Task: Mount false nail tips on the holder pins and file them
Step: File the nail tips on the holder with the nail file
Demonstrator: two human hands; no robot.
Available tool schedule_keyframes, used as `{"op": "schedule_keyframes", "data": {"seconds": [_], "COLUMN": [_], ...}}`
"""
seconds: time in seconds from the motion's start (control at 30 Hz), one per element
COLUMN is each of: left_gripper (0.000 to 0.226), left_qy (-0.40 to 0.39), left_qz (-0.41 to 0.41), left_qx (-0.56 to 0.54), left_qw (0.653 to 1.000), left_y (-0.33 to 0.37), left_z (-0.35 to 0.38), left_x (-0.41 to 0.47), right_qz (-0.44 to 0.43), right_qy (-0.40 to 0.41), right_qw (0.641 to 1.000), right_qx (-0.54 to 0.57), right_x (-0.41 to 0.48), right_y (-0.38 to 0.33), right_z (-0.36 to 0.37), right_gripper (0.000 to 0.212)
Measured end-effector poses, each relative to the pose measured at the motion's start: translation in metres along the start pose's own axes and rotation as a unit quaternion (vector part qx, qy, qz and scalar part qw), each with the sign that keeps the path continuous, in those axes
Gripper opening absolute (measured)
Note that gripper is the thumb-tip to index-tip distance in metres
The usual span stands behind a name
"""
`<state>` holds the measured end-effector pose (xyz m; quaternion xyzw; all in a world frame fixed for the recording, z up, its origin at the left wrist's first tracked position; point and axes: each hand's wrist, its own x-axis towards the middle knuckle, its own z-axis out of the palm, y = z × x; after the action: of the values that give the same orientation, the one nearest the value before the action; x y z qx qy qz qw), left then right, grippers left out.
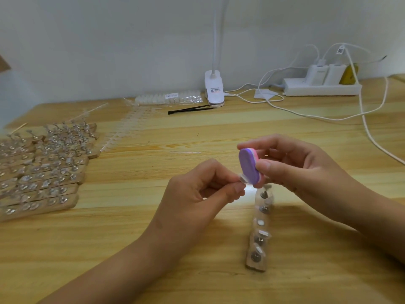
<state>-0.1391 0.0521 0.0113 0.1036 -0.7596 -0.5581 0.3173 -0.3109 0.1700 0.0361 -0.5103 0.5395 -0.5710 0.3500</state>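
A person's two hands meet above a pale wooden worktop (219, 132). The left hand (197, 189) pinches a small clear false nail tip (244, 178) between thumb and curled fingers (235, 189). The right hand (291, 165) grips a purple and pink oval file block (248, 166) between thumb and fingertips, its lower edge touching the tip. Filing looks to be the step in hand.

Directly below the hands a wooden holder strip (259, 229) lies on the worktop, running toward the viewer, with a row of metal pins. Several pins seem to carry clear tips, though blur makes it hard to tell which are filled; the farthest pin may be bare.

At far left, many more holder strips (43, 167) lie side by side, their pins topped with clear tips, which suggests much of the work is done. Behind them, unused nail tips on clear sprues (129, 128) and a sealed bag of tips (168, 98) suggest more remain.

At the back stand a white clip lamp (214, 88), a black stick tool (188, 109) and a power strip (322, 86) with white cables.
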Motion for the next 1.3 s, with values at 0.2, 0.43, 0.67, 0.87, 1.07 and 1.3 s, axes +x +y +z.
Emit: {"op": "schedule_keyframes", "data": {"seconds": [0.2, 0.43, 0.67, 0.87, 1.07, 1.3], "left_gripper": [0.01, 0.012, 0.007, 0.009, 0.013, 0.012], "left_qy": [-0.007, 0.029, 0.013, 0.015, 0.029, 0.04], "left_qz": [0.015, 0.019, 0.045, 0.067, 0.057, 0.035], "left_qx": [0.018, -0.004, 0.051, 0.078, 0.089, 0.074], "left_qw": [1.0, 0.999, 0.998, 0.995, 0.994, 0.996], "left_y": [0.0029, 0.0074, 0.0071, 0.0049, 0.0058, 0.0072], "left_z": [0.0003, -0.0013, -0.0001, -0.0008, -0.0014, -0.0012], "left_x": [-0.0018, 0.0009, -0.0009, -0.0012, -0.0005, -0.0006], "right_qz": [-0.005, 0.01, 0.004, 0.006, 0.008, 0.005], "right_qy": [0.016, -0.013, 0.008, 0.017, 0.007, 0.018], "right_qw": [1.0, 1.0, 1.0, 1.0, 1.0, 1.0], "right_qx": [0.008, 0.003, 0.008, -0.006, -0.021, -0.026], "right_x": [0.0001, -0.0011, -0.0013, -0.002, -0.0025, -0.002], "right_y": [-0.0018, -0.0065, -0.0074, -0.0066, -0.0093, -0.0085], "right_z": [0.0014, 0.0026, 0.0031, 0.0038, 0.0054, 0.0055], "right_gripper": [0.03, 0.028, 0.03, 0.027, 0.029, 0.032]}}
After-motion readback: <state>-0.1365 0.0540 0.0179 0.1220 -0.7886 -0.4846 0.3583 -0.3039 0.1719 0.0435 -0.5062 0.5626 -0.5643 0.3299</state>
